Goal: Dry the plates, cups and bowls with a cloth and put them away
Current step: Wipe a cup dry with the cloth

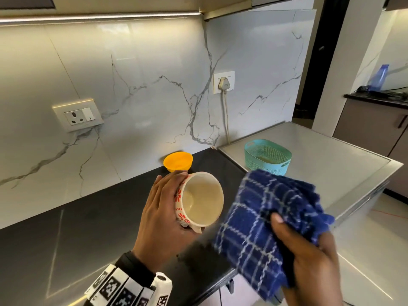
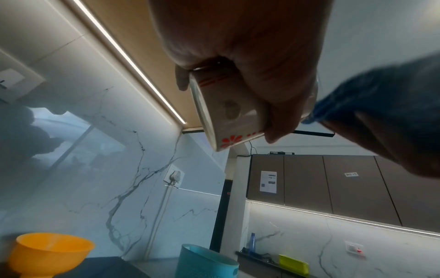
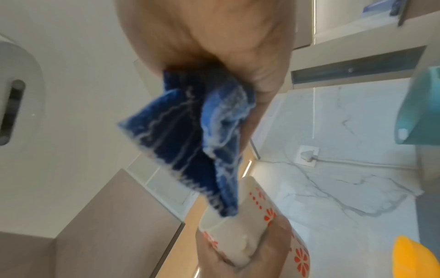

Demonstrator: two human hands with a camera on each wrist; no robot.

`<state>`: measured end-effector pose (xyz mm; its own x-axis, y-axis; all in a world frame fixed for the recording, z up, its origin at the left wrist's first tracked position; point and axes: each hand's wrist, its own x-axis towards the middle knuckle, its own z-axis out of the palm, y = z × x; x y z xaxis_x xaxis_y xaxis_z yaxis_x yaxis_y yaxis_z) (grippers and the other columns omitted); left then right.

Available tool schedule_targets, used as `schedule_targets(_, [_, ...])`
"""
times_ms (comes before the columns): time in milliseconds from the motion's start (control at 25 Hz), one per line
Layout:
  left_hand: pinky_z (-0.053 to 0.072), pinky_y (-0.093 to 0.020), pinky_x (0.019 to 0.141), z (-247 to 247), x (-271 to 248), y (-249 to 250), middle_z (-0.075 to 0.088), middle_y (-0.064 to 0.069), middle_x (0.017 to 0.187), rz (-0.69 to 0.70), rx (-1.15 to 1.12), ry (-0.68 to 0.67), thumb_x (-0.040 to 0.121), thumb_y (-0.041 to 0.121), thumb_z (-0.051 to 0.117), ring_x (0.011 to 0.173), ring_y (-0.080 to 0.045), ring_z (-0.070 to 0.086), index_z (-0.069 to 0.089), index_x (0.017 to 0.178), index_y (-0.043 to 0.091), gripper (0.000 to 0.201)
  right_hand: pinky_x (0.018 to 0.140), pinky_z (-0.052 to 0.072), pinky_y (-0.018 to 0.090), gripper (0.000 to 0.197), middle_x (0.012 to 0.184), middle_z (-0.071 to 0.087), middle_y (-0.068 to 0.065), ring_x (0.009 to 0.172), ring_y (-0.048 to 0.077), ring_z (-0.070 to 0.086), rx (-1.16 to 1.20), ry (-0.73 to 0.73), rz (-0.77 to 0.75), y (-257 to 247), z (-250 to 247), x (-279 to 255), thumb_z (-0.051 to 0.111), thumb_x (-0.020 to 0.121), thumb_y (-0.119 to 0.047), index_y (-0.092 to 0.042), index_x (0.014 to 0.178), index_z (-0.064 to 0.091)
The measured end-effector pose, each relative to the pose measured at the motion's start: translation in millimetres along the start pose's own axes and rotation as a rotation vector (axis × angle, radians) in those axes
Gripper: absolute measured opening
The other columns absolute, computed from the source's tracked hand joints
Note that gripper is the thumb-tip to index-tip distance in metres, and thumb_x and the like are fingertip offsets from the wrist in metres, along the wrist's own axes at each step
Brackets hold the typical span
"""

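Cup (image 1: 199, 198), cream with red flowers, lies on its side above the dark counter (image 1: 88, 228) in the left hand (image 1: 163, 215), whose fingers curl round its body, mouth turned toward the blue checked cloth (image 1: 269, 219) bunched in the right hand's (image 1: 309, 261) closed grip just beside it.

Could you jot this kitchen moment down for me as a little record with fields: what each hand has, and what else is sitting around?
left hand: grips a cream ceramic cup with red flowers, tipped on its side, mouth towards the cloth
right hand: holds a bunched blue checked cloth beside the cup's mouth
cup inside: empty
black countertop: an orange plastic bowl by the wall
grey surface: a teal perforated plastic basket
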<state>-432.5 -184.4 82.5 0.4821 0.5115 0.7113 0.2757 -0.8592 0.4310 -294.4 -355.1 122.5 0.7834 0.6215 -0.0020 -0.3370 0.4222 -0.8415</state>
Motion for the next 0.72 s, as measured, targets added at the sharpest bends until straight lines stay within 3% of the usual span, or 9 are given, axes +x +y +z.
schedule_targets(80, [0.042,-0.055,0.106,0.9,-8.2,-7.1,0.044,0.011,0.140,-0.028,-0.055,-0.042,0.057,0.041,0.086,0.132,-0.024,0.047,0.034,0.137,0.034,0.096,0.086,0.056,0.044,0.026,0.097,0.075,0.006,0.097,0.030,0.070,0.092,0.146,0.002,12.6,-5.7,4.1,0.063,0.078,-0.005,-0.020,0.098,0.070])
schedule_targets(160, [0.040,-0.040,0.111,6.4,-17.4,-14.9,0.038,0.017,0.143,-0.031,-0.089,-0.067,0.054,0.037,0.088,0.135,-0.018,0.041,0.029,0.137,0.039,0.102,0.088,0.055,0.046,0.023,0.099,0.074,0.001,0.099,0.027,0.069,0.080,0.173,0.027,20.7,-11.2,7.9,0.055,0.090,-0.010,-0.027,0.102,0.065])
schedule_targets(280, [0.039,-0.025,0.105,19.0,-37.1,-28.6,0.028,0.039,0.138,-0.056,-0.101,-0.103,0.054,0.041,0.087,0.128,-0.001,0.038,0.033,0.133,0.040,0.096,0.084,0.053,0.044,0.015,0.098,0.074,-0.004,0.094,0.023,0.070,-0.003,0.171,0.170,42.8,-22.9,10.5,0.056,0.092,-0.024,-0.035,0.102,0.060])
schedule_targets(360, [0.041,-0.019,0.101,27.6,-54.5,-39.6,0.031,0.042,0.134,-0.111,-0.096,-0.140,0.056,0.045,0.085,0.124,0.004,0.039,0.036,0.132,0.041,0.090,0.078,0.054,0.040,0.024,0.099,0.073,-0.003,0.089,0.022,0.071,-0.075,0.150,0.238,61.1,-33.7,9.2,0.063,0.087,-0.016,-0.035,0.102,0.058])
schedule_targets(480, [0.041,-0.016,0.098,41.1,-79.9,-53.0,0.036,0.040,0.133,-0.231,-0.139,-0.209,0.060,0.044,0.086,0.122,0.000,0.045,0.031,0.134,0.048,0.092,0.071,0.053,0.038,0.037,0.090,0.074,-0.004,0.081,0.021,0.072,-0.188,0.088,0.286,78.2,-42.2,1.4,0.066,0.081,0.001,-0.029,0.102,0.058])
schedule_targets(600, [0.045,-0.023,0.099,52.2,-94.0,-61.9,0.045,0.024,0.134,-0.299,-0.178,-0.229,0.063,0.037,0.089,0.123,-0.004,0.047,0.029,0.135,0.049,0.095,0.062,0.057,0.031,0.037,0.089,0.075,-0.003,0.080,0.019,0.072,-0.246,0.007,0.266,83.1,-47.8,-2.3,0.067,0.077,0.007,-0.021,0.101,0.061])
schedule_targets(720, [0.042,-0.017,0.100,55.9,-97.6,-65.3,0.043,0.015,0.135,-0.280,-0.197,-0.178,0.061,0.031,0.089,0.124,-0.008,0.046,0.031,0.135,0.044,0.095,0.069,0.057,0.036,0.038,0.093,0.075,0.002,0.085,0.022,0.072,-0.287,-0.047,0.214,83.5,-43.4,-0.5,0.067,0.075,0.010,-0.017,0.102,0.065])
